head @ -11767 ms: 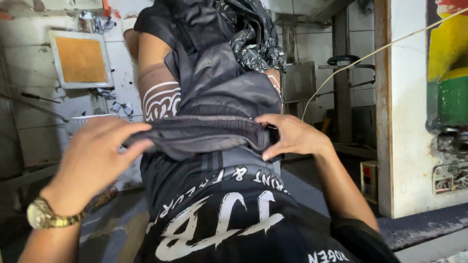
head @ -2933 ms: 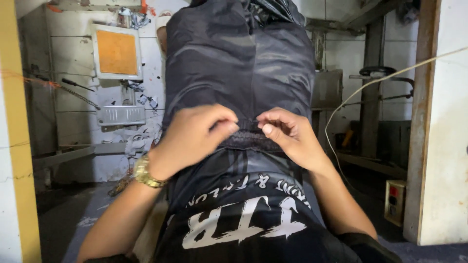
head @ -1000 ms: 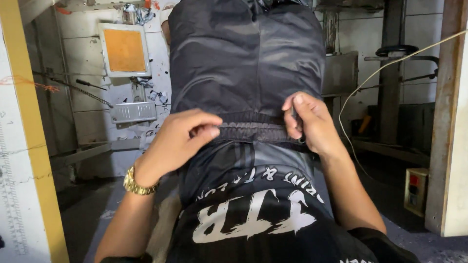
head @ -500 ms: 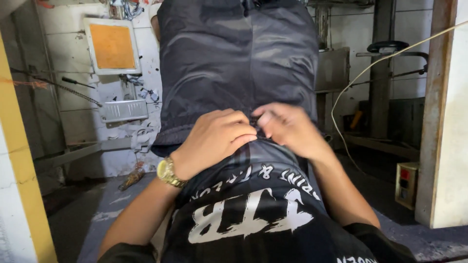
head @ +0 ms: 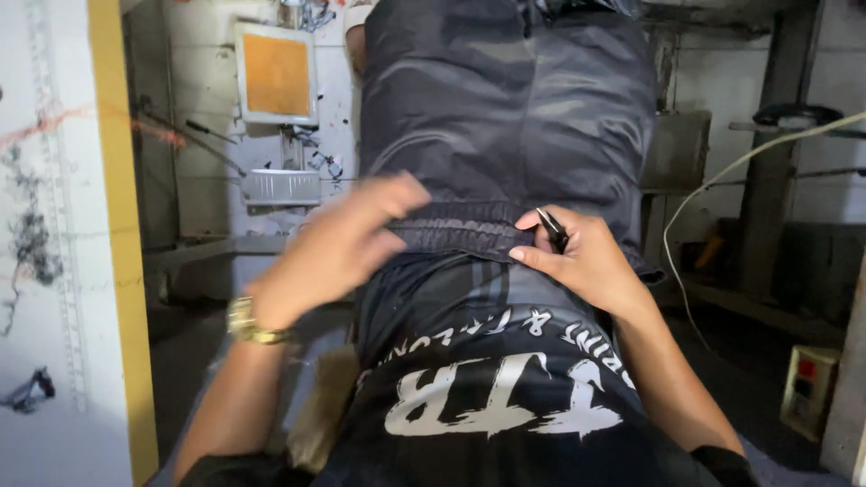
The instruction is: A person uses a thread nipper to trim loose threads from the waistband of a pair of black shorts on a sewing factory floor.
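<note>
A dark grey garment (head: pixel 505 117) lies spread over a black printed shirt (head: pixel 487 397) on the worktop, its gathered waistband (head: pixel 451 230) running across the middle of the view. The left hand (head: pixel 338 248), at nine o'clock of the waistband, is blurred, its fingers loosely spread and touching the band's end without clear grip. The right hand (head: pixel 582 261), at three o'clock, pinches a small black clip (head: pixel 552 227) against the band. The clip looks placed on that side; the left end seems unfastened.
</note>
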